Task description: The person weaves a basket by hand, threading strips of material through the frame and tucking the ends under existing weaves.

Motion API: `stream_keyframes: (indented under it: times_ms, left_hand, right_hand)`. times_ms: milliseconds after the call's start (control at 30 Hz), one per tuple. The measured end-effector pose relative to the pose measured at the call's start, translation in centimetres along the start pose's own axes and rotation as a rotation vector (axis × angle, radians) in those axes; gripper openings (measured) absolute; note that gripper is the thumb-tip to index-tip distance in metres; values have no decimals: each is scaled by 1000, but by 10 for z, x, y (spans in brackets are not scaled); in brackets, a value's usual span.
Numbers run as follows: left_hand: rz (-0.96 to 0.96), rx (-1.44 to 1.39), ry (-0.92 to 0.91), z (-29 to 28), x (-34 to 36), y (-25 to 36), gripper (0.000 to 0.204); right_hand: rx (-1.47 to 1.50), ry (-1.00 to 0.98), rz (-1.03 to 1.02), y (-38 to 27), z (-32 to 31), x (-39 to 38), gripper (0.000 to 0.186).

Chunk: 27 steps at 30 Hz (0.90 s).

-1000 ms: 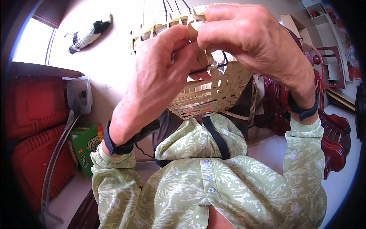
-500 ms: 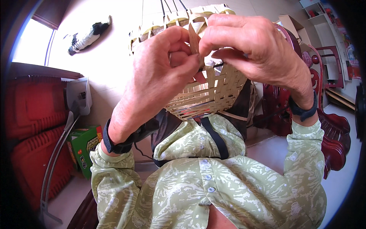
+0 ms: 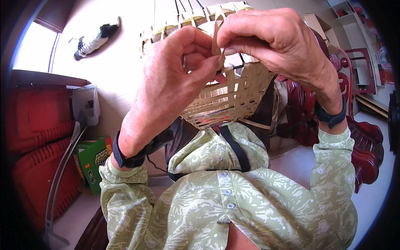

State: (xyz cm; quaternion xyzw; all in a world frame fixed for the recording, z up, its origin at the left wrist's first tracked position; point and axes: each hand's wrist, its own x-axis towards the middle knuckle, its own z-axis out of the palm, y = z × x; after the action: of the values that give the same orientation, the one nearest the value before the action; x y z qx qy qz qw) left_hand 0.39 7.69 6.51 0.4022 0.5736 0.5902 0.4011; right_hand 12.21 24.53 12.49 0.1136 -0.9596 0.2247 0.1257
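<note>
A half-woven basket of pale flat strips (image 3: 246,89) rests on my lap, its rim at the top of the view. My left hand (image 3: 179,73) is closed on a flat strip (image 3: 216,35) that stands up at the rim, its thumb tip at the strip's lower part. My right hand (image 3: 275,48) pinches the same strip from the right, thumb and forefinger meeting beside my left thumb. Dark rods stick out beyond the far rim. My fingertips partly hide where the strip enters the weave.
A black-and-white animal (image 3: 93,39) lies on the pale floor at upper left. Red plastic panels (image 3: 37,116), a metal frame and a green box (image 3: 89,162) are at left. Dark red carved wooden furniture (image 3: 364,154), a cardboard box (image 3: 316,23) and white shelves (image 3: 346,14) stand at right.
My right hand has shifted slightly up, with its thumb closer to my left thumb. The strip between my fingers has turned and bent a little. The basket has moved very slightly upward.
</note>
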Motion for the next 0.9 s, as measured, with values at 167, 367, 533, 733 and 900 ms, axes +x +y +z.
stream_keyframes:
  times_ms: [167,367,533,733,900]
  left_hand:
    - [241,571,75,-3,-6,2,8]
    - [96,411,98,3,-9,13,7]
    - [40,66,84,2,-7,8,10]
    - [58,327,14,-1,-10,6,10]
    - [119,425,34,0,-11,4,11]
  right_hand:
    - [-16,-82,75,-17,-10,10,13]
    - [49,-159,97,-8,-9,12,24]
    - [155,-152,60,4,-1,7,28]
    - [79,-254,-22,-10,-18,23,13]
    - [103,-304,-34,-3,-18,25,6]
